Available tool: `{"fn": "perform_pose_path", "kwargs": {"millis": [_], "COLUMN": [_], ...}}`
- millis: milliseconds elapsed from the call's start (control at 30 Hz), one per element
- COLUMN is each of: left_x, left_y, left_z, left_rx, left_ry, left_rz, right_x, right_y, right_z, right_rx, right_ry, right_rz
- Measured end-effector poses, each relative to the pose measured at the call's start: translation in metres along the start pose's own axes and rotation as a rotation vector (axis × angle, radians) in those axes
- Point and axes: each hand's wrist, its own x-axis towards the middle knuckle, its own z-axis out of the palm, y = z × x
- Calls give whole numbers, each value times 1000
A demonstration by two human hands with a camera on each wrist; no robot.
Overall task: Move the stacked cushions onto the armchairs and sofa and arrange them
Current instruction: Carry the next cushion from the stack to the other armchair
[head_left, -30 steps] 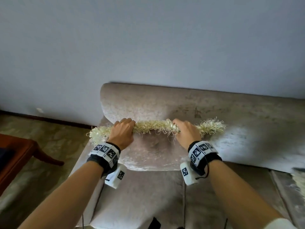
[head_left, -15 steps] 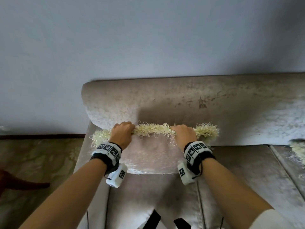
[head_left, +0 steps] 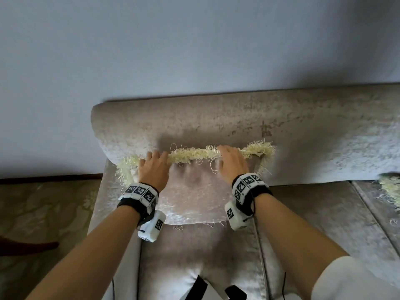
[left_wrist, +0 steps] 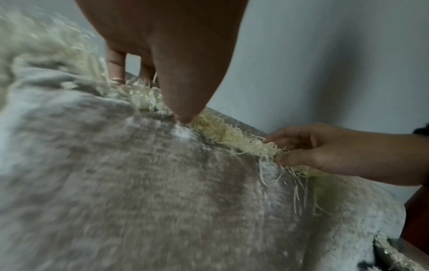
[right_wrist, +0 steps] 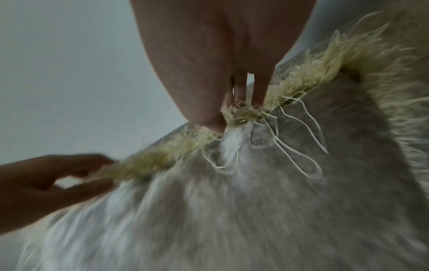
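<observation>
Cushion (head_left: 190, 191) being set upright against the sofa (head_left: 324, 135) backrest at its left end.

Both hands pinch the fringed top edge: left hand (head_left: 154, 169) near the left corner, right hand (head_left: 232, 164) toward the right, thumbs on the near face. The placing step looks nearly done; next, I judge, comes letting go and squaring it. A second fringed cushion (head_left: 390, 189) shows at far right.

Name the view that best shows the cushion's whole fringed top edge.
Head view: the fringe runs corner to corner between left hand and right hand. The wrist views show only blurred stretches of it beside the fingers.
</observation>
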Motion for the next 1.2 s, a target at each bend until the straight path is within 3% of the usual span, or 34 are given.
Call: {"fn": "perform_pose_path", "kwargs": {"millis": [100,267,433,533,600,667,733,800,900,933,967,1000,1067,1167,1200], "left_x": [-10,-27,-43,-55,-63,-66,-56,-44,-34,-35,-37,-41,-56,-90,-96], "left_y": [8,36,53,46,36,20,2,-15,-39,-46,-51,-53,-47,-15,-3], "left_z": [14,41,63,69,79,93,101,106,102,97,94,96,103,128,137], "left_rx": [-92,-135,-225,-165,-79,-6,51,73,-124,-234,-292,-289,-174,-15,34], "left_ry": [-22,-201,-170,-70,-15,-15,-77,-153,-184,-226,-250,-234,-162,-229,-274], "left_rz": [90,166,173,179,292,434,480,313,-239,-411,-496,-482,-243,291,408], "right_x": [-17,-48,-59,-60,-52,-40,-33,-33,-28,-28,-30,-34,-50,-83,-93], "right_y": [6,30,41,15,2,2,16,42,84,93,100,103,93,52,36], "right_z": [11,36,60,86,105,117,115,107,85,76,70,67,74,111,127], "right_rx": [-32,-127,-224,-201,-224,-306,-351,-418,-380,-266,-134,-38,1,-102,-146], "right_ry": [-74,-248,-295,-246,-269,-296,-304,-293,-267,-291,-300,-284,-256,-279,-280], "right_rz": [-28,-90,-63,-192,-352,-485,-519,-349,197,401,568,661,659,424,287]}}
